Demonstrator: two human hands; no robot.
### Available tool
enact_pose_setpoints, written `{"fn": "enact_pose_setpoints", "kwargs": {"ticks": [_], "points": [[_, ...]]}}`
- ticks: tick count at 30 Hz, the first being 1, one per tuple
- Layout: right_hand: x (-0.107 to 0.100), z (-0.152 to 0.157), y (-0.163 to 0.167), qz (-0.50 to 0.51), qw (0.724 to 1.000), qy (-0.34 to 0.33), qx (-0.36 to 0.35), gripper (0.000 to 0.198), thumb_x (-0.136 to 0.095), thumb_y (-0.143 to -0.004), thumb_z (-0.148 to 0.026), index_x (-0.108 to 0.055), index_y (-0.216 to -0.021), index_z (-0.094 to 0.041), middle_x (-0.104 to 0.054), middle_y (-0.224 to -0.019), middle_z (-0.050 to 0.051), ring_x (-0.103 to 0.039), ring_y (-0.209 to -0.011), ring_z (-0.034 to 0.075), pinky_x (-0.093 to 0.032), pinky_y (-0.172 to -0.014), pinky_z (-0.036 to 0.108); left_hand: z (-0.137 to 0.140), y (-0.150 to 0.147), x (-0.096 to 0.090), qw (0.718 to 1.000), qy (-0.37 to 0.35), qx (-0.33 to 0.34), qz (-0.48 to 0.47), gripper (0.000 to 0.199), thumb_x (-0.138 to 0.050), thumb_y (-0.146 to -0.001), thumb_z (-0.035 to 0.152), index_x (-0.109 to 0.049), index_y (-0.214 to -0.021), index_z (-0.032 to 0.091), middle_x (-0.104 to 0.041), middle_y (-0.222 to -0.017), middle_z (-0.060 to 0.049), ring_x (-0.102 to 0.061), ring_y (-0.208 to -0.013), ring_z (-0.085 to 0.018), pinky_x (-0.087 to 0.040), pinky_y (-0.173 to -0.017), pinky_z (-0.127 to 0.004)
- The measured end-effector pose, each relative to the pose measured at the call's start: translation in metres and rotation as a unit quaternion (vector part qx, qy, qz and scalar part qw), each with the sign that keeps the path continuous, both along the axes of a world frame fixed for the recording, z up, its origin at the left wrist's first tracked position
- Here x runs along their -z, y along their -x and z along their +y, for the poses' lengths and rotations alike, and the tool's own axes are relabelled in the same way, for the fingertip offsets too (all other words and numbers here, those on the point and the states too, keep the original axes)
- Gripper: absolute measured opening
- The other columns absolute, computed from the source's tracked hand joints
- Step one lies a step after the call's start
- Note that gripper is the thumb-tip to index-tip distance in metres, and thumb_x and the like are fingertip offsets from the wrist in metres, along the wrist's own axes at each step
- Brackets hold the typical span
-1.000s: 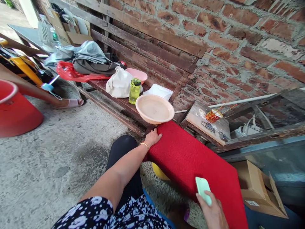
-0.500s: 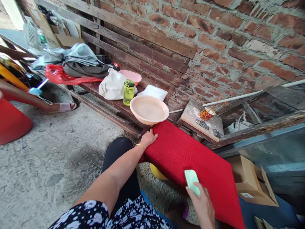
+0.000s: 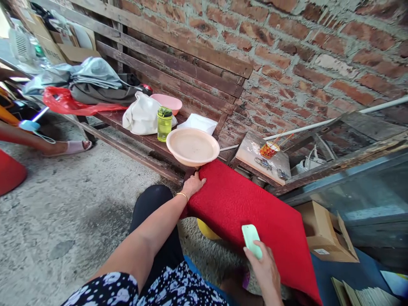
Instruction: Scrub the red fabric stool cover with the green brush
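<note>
A red cloth (image 3: 251,212) is spread over a long, narrow surface in front of me. At its far left corner my left hand (image 3: 193,185) grips the cloth's edge, thumb lying on top. My right hand (image 3: 263,265) is closed on a mint-green rounded oblong piece (image 3: 250,238), which has a small dot near its far end. The piece is over the near edge of the cloth; its underside is hidden, and I cannot tell whether it touches. Just beyond my left hand sits a pale shallow basin (image 3: 193,145) holding cloudy liquid.
On the wooden bench (image 3: 134,131) are a green bottle (image 3: 164,124), a white bag (image 3: 140,114), a pink bowl (image 3: 168,102) and folded clothes. A small table (image 3: 259,159) holds a paper cup (image 3: 269,149). Right stands a cardboard box (image 3: 331,233); another person's foot (image 3: 78,147) shows left.
The view has shifted slightly, so the scene sits further left in the picture. Both hands keep nearly the same places on or over the red cloth, with the same holds.
</note>
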State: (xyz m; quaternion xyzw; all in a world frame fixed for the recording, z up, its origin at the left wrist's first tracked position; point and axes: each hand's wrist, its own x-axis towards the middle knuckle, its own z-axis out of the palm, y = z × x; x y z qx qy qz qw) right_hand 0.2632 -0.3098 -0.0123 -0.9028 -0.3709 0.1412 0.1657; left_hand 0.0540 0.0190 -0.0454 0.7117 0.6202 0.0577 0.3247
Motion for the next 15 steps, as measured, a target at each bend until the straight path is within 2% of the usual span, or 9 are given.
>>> {"fn": "enact_pose_setpoints", "kwargs": {"ticks": [4, 6, 9, 13, 15], "points": [[-0.007, -0.044, -0.056, 0.014, 0.993, 0.058, 0.097, 0.072, -0.047, -0.07, -0.082, -0.06, -0.116, -0.028, -0.064, -0.118, 0.013, -0.065, -0.104, 0.036, -0.051, -0.09, 0.05, 0.0, -0.001, 0.002, 1.0, -0.007, 0.001, 0.002, 0.069, -0.038, -0.094, 0.062, -0.039, -0.144, 0.015, -0.061, -0.129, -0.023, -0.063, -0.118, -0.035, -0.047, -0.097, -0.044], [-0.012, -0.059, -0.074, 0.002, 0.989, 0.073, 0.126, 0.074, -0.043, -0.071, -0.085, -0.059, -0.115, -0.028, -0.065, -0.115, 0.015, -0.066, -0.103, 0.039, -0.051, -0.091, 0.054, 0.001, -0.001, 0.004, 1.0, -0.006, 0.002, 0.003, 0.069, -0.038, -0.094, 0.062, -0.039, -0.145, 0.015, -0.061, -0.129, -0.023, -0.063, -0.118, -0.035, -0.047, -0.097, -0.044], [-0.016, -0.06, -0.074, -0.03, 0.989, 0.066, 0.131, 0.072, -0.04, -0.072, -0.085, -0.059, -0.113, -0.029, -0.066, -0.107, 0.016, -0.067, -0.1, 0.041, -0.052, -0.089, 0.056, 0.002, 0.0, 0.005, 1.0, -0.006, 0.006, 0.004, 0.07, -0.037, -0.094, 0.062, -0.038, -0.146, 0.015, -0.061, -0.129, -0.023, -0.063, -0.118, -0.035, -0.047, -0.097, -0.044], [-0.012, -0.044, -0.056, -0.017, 0.995, 0.027, 0.096, 0.071, -0.044, -0.073, -0.081, -0.063, -0.114, -0.026, -0.066, -0.114, 0.017, -0.067, -0.102, 0.039, -0.053, -0.088, 0.054, 0.002, 0.0, 0.006, 1.0, -0.014, 0.005, 0.007, 0.068, -0.037, -0.095, 0.062, -0.04, -0.144, 0.016, -0.062, -0.129, -0.022, -0.063, -0.118, -0.034, -0.046, -0.097, -0.042], [-0.008, -0.046, -0.058, -0.007, 0.996, 0.022, 0.09, 0.067, -0.048, -0.072, -0.08, -0.065, -0.111, -0.028, -0.068, -0.113, 0.016, -0.069, -0.097, 0.038, -0.055, -0.085, 0.053, 0.001, 0.0, 0.005, 1.0, -0.013, 0.002, 0.007, 0.067, -0.037, -0.095, 0.062, -0.04, -0.143, 0.016, -0.062, -0.129, -0.022, -0.063, -0.118, -0.033, -0.046, -0.097, -0.042]]}}
